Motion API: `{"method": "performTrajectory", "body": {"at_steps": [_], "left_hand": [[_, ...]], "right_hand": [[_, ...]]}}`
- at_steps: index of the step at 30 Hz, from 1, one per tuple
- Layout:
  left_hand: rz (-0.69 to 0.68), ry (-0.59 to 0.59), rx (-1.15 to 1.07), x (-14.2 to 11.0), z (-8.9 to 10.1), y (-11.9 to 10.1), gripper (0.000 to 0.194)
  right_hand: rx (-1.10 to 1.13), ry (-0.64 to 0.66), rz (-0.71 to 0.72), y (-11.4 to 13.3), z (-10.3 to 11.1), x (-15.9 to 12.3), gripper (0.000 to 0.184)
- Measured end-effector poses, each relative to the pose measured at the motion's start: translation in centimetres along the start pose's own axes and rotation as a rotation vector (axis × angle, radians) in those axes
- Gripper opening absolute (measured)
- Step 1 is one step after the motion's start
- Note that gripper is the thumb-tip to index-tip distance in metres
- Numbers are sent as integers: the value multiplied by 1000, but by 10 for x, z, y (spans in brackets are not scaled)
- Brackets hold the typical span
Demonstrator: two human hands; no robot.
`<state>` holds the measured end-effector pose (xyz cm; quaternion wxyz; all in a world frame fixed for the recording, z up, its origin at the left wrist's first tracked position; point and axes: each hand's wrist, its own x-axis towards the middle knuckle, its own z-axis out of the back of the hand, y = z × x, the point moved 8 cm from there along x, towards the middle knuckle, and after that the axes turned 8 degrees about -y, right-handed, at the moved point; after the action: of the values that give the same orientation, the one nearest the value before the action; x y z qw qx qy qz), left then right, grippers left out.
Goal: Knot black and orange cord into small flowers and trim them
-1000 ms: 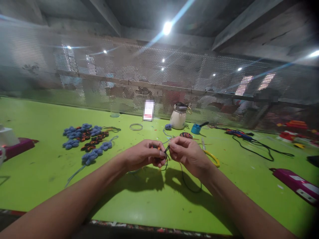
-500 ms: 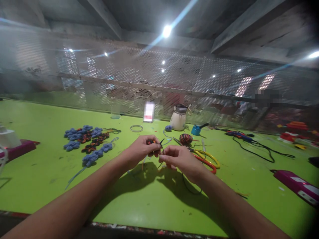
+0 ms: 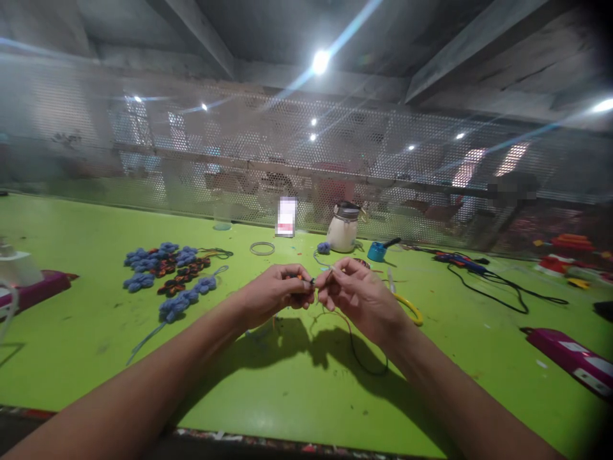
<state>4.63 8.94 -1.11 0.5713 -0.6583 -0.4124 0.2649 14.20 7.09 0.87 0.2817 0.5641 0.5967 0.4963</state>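
Observation:
My left hand (image 3: 274, 292) is closed around a small orange-and-black yarn piece (image 3: 293, 276), mostly hidden by the fingers. Close beside it, my right hand (image 3: 361, 295) pinches a strand of dark yarn (image 3: 352, 345), which loops down onto the table below. The two sets of fingertips almost meet, and a short dark end pokes out by the left thumb. Behind the right hand a multicoloured yarn ball (image 3: 363, 262) shows only in part. Yellow-handled scissors (image 3: 410, 309) lie there too, largely covered by that hand.
Blue crocheted flowers (image 3: 179, 306) and orange-black ones (image 3: 184, 273) lie left on the green table (image 3: 268, 396). Farther back stand a phone (image 3: 286, 217), a pale jug (image 3: 342, 233) and a blue pot (image 3: 377, 251). Purple power strips (image 3: 569, 361) sit at both sides; cables lie right.
My right hand has moved up and slightly right, turning so its fingers point at the left hand. It now covers more of the yarn ball and scissors. My left hand has barely shifted.

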Motion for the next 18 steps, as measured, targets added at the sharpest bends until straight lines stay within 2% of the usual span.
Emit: {"method": "performTrajectory", "body": {"at_steps": [9,14,18], "left_hand": [[17,7,-72,0,-6,6,7],[47,-15,-84,0,-4,8,9],[56,-14,-53,1,-1,8,13]], "right_hand": [[12,-53,-38,-6,3,1,14],[0,-97,-50,-7,9,3,15],[-6,-78,-27,-6,10,3,12]]}}
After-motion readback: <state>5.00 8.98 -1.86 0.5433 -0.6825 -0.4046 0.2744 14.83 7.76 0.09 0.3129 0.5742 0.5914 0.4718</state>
